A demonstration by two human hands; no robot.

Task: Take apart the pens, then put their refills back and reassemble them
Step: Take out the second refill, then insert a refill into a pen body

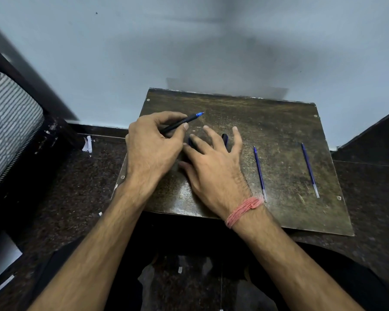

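Hands at counter's left half.
Right hand point(213, 162) spread flat over dark pen parts point(225, 138); left hand point(151, 147) pinches pen point(182, 122); two refills point(259, 172) near right edge.

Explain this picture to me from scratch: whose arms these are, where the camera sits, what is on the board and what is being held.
There is no machine here. A person wears a wide-angle camera on the head, so you look down along both bare arms. The left hand holds a black pen with a blue tip, pinched in its fingers. The right hand, with a pink thread band at the wrist, lies spread and open over dark pen parts that it mostly hides. All this sits on a worn dark board on the floor by a pale wall. Two thin blue refills, one nearer and one farther right, lie loose on the board.
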